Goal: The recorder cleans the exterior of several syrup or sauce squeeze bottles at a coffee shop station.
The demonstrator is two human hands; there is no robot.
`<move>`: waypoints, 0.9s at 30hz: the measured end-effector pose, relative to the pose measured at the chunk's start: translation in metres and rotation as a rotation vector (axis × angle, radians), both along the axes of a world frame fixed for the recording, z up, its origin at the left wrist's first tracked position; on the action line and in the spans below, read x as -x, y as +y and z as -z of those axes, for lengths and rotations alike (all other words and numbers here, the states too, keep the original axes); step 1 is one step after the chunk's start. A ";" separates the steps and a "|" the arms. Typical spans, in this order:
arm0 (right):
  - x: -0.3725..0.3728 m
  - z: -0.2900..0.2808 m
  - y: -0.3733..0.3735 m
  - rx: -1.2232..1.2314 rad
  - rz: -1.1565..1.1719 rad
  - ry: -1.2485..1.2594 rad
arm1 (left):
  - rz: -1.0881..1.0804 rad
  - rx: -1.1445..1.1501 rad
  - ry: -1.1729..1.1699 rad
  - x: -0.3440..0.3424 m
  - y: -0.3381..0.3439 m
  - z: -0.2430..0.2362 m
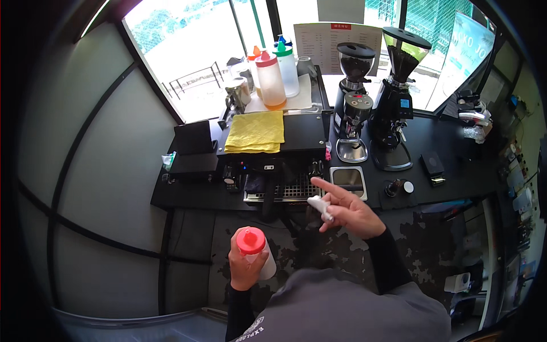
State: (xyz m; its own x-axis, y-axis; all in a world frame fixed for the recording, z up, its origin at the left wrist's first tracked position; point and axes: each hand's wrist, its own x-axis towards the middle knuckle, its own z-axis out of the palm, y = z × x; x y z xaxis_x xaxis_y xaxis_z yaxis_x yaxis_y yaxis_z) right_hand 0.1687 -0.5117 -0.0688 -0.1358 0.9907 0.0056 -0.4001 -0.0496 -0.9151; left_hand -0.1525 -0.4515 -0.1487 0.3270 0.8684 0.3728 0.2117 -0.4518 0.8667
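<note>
Near the lower middle, my left hand [244, 272] is wrapped round a translucent squeeze bottle [252, 241] with a red screw lid and short nozzle. The bottle stands about upright in the grip, in front of my body. To its right and higher up, my right hand [356, 218] pinches a small white piece [321, 208] that looks like folded tissue or cloth. Its index finger is stretched out toward the espresso machine [307, 132]. The drip grate [299, 191] of that machine lies just beyond this hand.
A folded yellow cloth [255, 131] lies on the machine, with more squeeze bottles [270, 80] and metal pitchers [235, 94] behind it. Two coffee grinders [354, 94] stand to the right. A steel bin [348, 179] and a tamper [393, 187] sit along the black counter [461, 171].
</note>
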 end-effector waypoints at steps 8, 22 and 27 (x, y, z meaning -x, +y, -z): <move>-0.121 0.015 0.083 -0.113 0.205 0.314 | -0.302 0.121 -0.149 -0.013 -0.033 0.009; 0.060 -0.013 0.124 -0.184 -0.489 0.403 | -0.670 -0.081 -0.361 0.020 -0.026 -0.030; 0.164 0.021 0.117 0.075 -0.906 0.395 | -0.882 -0.122 -0.332 0.056 -0.074 -0.031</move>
